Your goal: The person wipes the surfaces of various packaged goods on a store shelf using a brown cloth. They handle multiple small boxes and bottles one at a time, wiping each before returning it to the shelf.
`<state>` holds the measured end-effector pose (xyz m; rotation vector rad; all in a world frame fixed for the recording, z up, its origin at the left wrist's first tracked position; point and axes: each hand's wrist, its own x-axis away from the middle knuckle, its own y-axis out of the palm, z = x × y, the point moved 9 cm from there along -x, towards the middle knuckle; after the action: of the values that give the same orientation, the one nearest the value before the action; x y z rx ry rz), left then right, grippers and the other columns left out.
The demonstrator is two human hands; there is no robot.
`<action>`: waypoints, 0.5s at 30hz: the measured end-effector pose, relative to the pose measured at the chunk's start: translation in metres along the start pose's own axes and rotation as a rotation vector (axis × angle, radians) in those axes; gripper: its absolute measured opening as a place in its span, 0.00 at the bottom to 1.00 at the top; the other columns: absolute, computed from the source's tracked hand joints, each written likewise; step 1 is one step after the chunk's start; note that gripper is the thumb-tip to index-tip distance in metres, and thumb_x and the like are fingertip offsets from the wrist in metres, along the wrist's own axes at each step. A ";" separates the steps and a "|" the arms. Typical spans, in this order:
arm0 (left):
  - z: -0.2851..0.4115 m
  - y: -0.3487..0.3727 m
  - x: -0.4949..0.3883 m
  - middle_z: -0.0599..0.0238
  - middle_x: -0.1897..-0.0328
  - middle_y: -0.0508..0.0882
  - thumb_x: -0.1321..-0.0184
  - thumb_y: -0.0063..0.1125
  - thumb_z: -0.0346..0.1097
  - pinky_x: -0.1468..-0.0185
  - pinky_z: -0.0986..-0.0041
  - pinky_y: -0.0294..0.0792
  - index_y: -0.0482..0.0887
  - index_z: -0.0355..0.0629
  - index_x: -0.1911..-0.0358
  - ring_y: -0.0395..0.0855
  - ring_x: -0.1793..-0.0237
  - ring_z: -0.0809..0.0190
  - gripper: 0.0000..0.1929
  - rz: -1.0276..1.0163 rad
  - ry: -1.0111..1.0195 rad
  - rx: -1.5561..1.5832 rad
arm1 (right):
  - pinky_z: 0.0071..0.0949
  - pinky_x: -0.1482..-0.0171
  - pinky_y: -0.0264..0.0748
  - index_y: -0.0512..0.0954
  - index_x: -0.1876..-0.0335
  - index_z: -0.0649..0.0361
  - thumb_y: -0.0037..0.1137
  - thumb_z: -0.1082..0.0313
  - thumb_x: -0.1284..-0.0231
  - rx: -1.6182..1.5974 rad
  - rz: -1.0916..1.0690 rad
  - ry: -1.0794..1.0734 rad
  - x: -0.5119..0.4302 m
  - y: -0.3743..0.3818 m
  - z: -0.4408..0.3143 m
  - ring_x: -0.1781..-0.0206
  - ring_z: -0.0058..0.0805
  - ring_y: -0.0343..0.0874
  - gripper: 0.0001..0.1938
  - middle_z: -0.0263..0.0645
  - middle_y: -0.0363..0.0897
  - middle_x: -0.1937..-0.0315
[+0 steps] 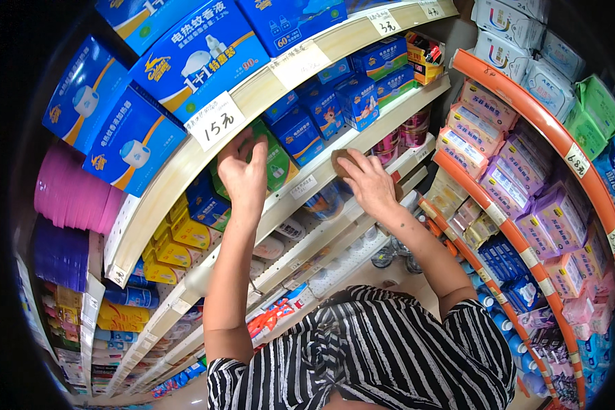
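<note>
My left hand (245, 171) reaches over a lower shelf, against green boxes of mosquito-repellent liquid (278, 163); its fingertips are partly hidden by the boxes and the shelf above, so its grip is unclear. In my right hand (367, 179) is a brown cloth (341, 163), pressed at the front edge of that shelf (307, 179). Blue repellent boxes (297, 134) stand between and behind the hands. Above my left hand, a handwritten price card (215, 121) hangs on the upper shelf's edge.
Large blue boxes (200, 56) fill the upper shelf. Yellow boxes (184, 233) stand at the lower left, beyond them pink plastic basins (77, 189). An orange-edged shelf (528, 97) with packaged pads (510, 174) curves along the right. Jars (325, 201) sit below the hands.
</note>
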<state>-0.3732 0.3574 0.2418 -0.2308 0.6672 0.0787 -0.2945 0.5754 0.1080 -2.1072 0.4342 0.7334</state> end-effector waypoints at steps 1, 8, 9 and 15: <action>-0.005 0.002 -0.008 0.47 0.40 0.80 0.38 0.67 0.28 0.37 0.66 0.73 0.74 0.30 0.37 0.79 0.38 0.56 0.26 -0.013 0.003 -0.022 | 0.39 0.46 0.79 0.77 0.38 0.53 0.63 0.71 0.41 -0.004 0.014 -0.010 -0.001 0.001 -0.002 0.45 0.45 0.74 0.23 0.40 0.73 0.35; -0.003 0.034 -0.047 0.50 0.30 0.76 0.40 0.69 0.27 0.29 0.64 0.66 0.73 0.35 0.33 0.74 0.31 0.54 0.31 -0.098 -0.058 -0.198 | 0.38 0.49 0.80 0.77 0.39 0.54 0.64 0.74 0.43 -0.026 0.065 -0.033 0.000 -0.003 -0.003 0.47 0.45 0.74 0.24 0.39 0.73 0.36; -0.003 0.035 -0.054 0.51 0.30 0.76 0.40 0.69 0.28 0.29 0.65 0.66 0.73 0.36 0.33 0.74 0.31 0.54 0.31 -0.074 -0.047 -0.256 | 0.38 0.49 0.80 0.77 0.39 0.54 0.65 0.74 0.43 -0.035 0.067 -0.036 0.001 -0.003 -0.002 0.47 0.44 0.74 0.24 0.39 0.73 0.36; 0.003 0.048 -0.074 0.53 0.30 0.77 0.40 0.69 0.28 0.29 0.65 0.66 0.72 0.36 0.32 0.75 0.32 0.55 0.31 -0.124 0.019 -0.319 | 0.37 0.50 0.80 0.77 0.39 0.53 0.65 0.73 0.43 -0.015 0.066 -0.035 0.001 0.000 0.000 0.48 0.43 0.74 0.24 0.38 0.73 0.36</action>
<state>-0.4362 0.4053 0.2813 -0.5793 0.6565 0.0638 -0.2934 0.5752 0.1079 -2.0990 0.4823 0.8127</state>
